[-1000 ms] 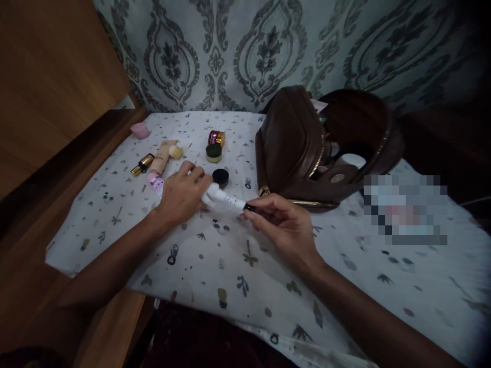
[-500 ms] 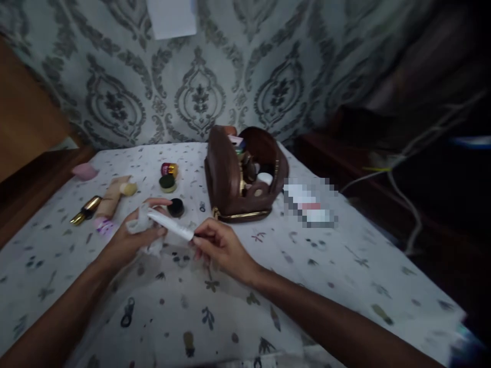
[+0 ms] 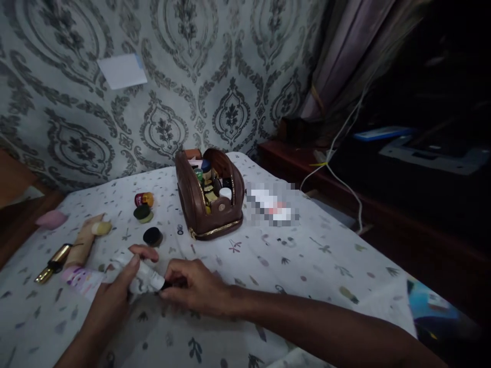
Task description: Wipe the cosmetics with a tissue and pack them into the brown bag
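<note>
A slim white tube (image 3: 152, 276) with a black end lies across both hands. My left hand (image 3: 119, 287) is closed round its body, together with a crumpled white wipe or tissue (image 3: 121, 259). The fingers of my right hand (image 3: 196, 287) pinch the tube's black end. Beside my left hand lies a white and purple tube (image 3: 81, 280), partly hidden by it. Just beyond the hands stands a small jar with a black lid (image 3: 152, 236). An open brown cosmetics bag (image 3: 209, 223), packed with small bottles and jars, sits farther back.
On the patterned tablecloth (image 3: 245, 317) are a dark-lidded jar (image 3: 143, 213), a red and gold jar (image 3: 143, 199), a beige tube (image 3: 82, 245), a gold and black bottle (image 3: 53, 263) and a pink sponge (image 3: 51, 220). A blurred-out packet (image 3: 271, 205) lies right of the bag. A white cable (image 3: 351, 197) hangs beyond.
The view has swung right, so the bag and jars appear farther left. Both hands have come lower and nearer, still holding the white tube, and the wipe is more covered.
</note>
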`<action>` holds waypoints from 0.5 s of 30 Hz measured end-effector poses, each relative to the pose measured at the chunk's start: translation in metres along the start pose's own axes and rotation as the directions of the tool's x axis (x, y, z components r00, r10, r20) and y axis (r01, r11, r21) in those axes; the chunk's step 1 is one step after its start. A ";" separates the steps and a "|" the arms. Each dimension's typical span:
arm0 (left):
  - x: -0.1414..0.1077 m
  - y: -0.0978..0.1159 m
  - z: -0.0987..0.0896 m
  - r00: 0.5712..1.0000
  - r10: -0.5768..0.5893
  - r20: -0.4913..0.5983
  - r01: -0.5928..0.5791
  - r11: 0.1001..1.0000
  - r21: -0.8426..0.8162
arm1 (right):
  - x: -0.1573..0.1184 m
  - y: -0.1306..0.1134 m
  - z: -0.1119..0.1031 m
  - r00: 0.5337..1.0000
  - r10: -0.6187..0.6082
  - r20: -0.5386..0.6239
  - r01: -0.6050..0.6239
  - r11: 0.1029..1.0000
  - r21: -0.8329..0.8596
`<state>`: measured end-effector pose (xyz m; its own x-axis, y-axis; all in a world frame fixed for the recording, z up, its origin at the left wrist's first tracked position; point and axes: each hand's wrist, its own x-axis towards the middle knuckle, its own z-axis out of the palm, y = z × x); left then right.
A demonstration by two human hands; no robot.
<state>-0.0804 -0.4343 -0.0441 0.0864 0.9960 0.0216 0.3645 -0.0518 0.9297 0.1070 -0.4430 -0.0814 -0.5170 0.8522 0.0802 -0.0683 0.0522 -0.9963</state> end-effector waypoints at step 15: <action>0.001 0.085 0.041 0.743 0.370 0.558 -0.598 0.741 0.304 | -0.051 -0.087 -0.066 0.886 -0.459 -0.065 0.419 0.853 -0.310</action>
<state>-0.0118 -0.4402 0.0197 0.7165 0.6801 0.1548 0.5008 -0.6561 0.5646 0.1958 -0.4561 -0.0006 -0.3709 0.7650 0.5265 -0.0107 0.5634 -0.8261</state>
